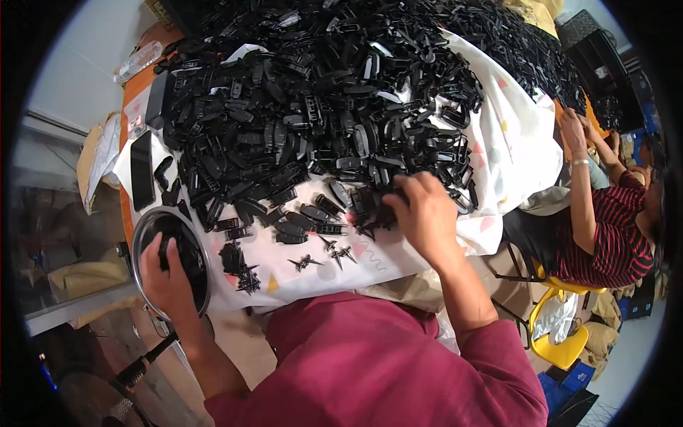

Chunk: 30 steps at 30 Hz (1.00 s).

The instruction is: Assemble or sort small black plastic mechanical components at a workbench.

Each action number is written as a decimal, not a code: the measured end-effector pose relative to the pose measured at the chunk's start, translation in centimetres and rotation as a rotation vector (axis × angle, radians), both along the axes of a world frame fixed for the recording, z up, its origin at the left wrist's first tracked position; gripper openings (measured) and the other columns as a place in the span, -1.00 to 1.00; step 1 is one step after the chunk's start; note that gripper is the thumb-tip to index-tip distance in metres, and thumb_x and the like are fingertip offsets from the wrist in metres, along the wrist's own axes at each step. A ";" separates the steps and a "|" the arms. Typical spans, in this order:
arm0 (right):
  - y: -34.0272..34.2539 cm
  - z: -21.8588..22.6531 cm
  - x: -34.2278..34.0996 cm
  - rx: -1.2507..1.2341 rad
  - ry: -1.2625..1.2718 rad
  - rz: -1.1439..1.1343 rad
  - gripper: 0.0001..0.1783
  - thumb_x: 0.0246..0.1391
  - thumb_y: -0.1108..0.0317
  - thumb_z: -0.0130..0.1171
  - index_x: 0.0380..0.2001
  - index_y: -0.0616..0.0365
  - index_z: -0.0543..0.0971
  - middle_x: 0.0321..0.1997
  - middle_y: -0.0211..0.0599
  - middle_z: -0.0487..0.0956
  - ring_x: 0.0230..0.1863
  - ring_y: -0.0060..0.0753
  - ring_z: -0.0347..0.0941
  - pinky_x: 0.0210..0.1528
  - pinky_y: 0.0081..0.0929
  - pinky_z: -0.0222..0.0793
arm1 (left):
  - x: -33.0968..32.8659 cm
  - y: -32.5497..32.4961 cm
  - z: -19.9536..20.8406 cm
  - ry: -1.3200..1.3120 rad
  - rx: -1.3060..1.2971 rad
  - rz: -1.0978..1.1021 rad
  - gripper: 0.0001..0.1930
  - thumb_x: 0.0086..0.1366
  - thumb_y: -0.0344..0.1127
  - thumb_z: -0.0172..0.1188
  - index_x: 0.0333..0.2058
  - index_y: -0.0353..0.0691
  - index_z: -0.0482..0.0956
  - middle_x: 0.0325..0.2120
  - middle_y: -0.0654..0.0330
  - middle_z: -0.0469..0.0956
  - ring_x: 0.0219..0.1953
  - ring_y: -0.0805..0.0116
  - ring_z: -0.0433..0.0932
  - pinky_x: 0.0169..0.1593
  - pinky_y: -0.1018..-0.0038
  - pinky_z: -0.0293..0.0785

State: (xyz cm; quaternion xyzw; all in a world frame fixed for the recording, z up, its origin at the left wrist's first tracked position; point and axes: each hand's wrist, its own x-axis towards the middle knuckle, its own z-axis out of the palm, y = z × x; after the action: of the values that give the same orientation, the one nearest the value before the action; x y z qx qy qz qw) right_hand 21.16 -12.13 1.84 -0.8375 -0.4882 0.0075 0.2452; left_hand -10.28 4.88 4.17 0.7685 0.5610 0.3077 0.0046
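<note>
My left hand [171,281] is over a round metal bowl [205,249] at the table's left edge, its thumb and fingers closed round a small black plastic piece [164,253]. More dark pieces lie in that bowl, partly hidden by the hand. At the near edge of a large heap of black plastic clip-like parts [306,107], my right hand [429,220] has its fingers curled and pinched on a dark part [386,215]; motion blurs the fingertips. Several small spiky black pieces [304,263] lie on the cloth between my hands, beside a little cluster of them [247,279].
A patterned white cloth [384,260] covers the table. At the left are a dark phone-like slab [142,171] and a clear plastic bottle [139,62]. To my right, a person in a striped shirt [605,235] handles another black heap, near a yellow chair [558,349].
</note>
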 end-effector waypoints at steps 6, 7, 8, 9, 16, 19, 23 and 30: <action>2.7 -0.1 1.5 -0.104 -0.223 -0.009 -0.75 -0.23 0.35 0.25 -0.38 0.13 0.56 -0.35 -0.29 0.44 -0.29 -0.20 0.37 -0.32 -0.37 0.34 | 5.2 -1.1 -1.4 0.148 0.099 -0.276 -0.76 -0.06 -0.30 0.30 -0.34 -0.14 0.58 -0.12 0.17 0.41 -0.09 0.09 0.31 -0.01 0.24 0.21; 2.9 -0.6 1.9 -0.109 -0.262 -0.002 -0.78 -0.24 0.36 0.25 -0.42 0.15 0.54 -0.35 -0.28 0.42 -0.29 -0.20 0.35 -0.32 -0.36 0.35 | 7.4 -1.6 -1.6 0.072 0.036 -0.441 -0.80 -0.07 -0.34 0.29 -0.40 -0.15 0.58 -0.16 0.18 0.42 -0.10 0.12 0.32 -0.03 0.28 0.22; 3.0 -0.5 1.9 -0.104 -0.264 0.004 -0.78 -0.24 0.36 0.25 -0.42 0.15 0.54 -0.35 -0.28 0.42 -0.29 -0.20 0.35 -0.32 -0.36 0.35 | 9.6 -2.7 -1.4 0.018 -0.074 -0.509 -0.85 -0.10 -0.35 0.30 -0.47 -0.16 0.59 -0.21 0.21 0.44 -0.14 0.15 0.33 -0.08 0.28 0.25; 3.3 -0.8 1.9 -0.064 -0.262 0.006 -0.79 -0.24 0.37 0.25 -0.45 0.15 0.52 -0.36 -0.28 0.42 -0.29 -0.20 0.35 -0.33 -0.36 0.34 | 11.5 -3.5 -2.3 0.034 -0.089 -0.572 -0.89 -0.10 -0.31 0.29 -0.53 -0.15 0.60 -0.24 0.23 0.45 -0.17 0.16 0.33 -0.12 0.28 0.27; 1.5 0.7 0.1 0.159 -0.032 0.049 -0.80 -0.23 0.46 0.26 -0.51 0.21 0.43 -0.49 -0.22 0.47 -0.45 -0.17 0.38 -0.43 -0.40 0.32 | 18.5 -5.1 -3.4 0.169 -0.236 -0.520 -0.81 -0.11 -0.21 0.31 -0.58 -0.19 0.58 -0.35 0.27 0.42 -0.19 0.26 0.29 -0.18 0.34 0.15; 0.3 0.3 -0.7 0.267 0.238 0.140 -0.81 -0.14 0.51 0.21 -0.39 0.25 0.46 -0.38 -0.21 0.52 -0.46 -0.28 0.44 -0.51 -0.50 0.34 | 18.4 -4.6 -4.0 0.034 -0.319 -0.575 -0.84 -0.05 -0.27 0.28 -0.57 -0.21 0.53 -0.38 0.26 0.46 -0.25 0.24 0.37 -0.21 0.32 0.25; -0.4 1.3 -2.2 0.328 0.580 0.169 -0.71 -0.06 0.56 0.15 -0.20 0.24 0.40 -0.32 -0.15 0.52 -0.47 -0.47 0.43 -0.48 -0.58 0.34 | 16.4 -5.5 -3.3 -0.528 -0.690 -0.779 -0.82 0.03 -0.38 0.25 -0.46 -0.30 0.43 -0.42 0.13 0.53 -0.46 0.31 0.49 -0.40 0.48 0.40; -0.6 2.4 -2.6 0.400 0.466 0.331 -0.65 -0.15 0.60 0.21 -0.19 0.22 0.51 -0.31 -0.16 0.53 -0.34 -0.32 0.47 -0.34 -0.52 0.39 | 14.8 -6.6 -2.2 -0.901 -0.991 -0.871 -0.70 0.14 -0.49 0.17 -0.13 -0.41 0.42 -0.35 0.21 0.52 -0.31 0.55 0.46 -0.24 0.63 0.41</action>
State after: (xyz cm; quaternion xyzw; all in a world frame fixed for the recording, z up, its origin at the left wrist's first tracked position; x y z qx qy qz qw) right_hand 18.59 -12.70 4.21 -0.6580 -0.5404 0.1423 0.5048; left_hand 4.56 -1.68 1.98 0.6287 0.2259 0.2742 0.6917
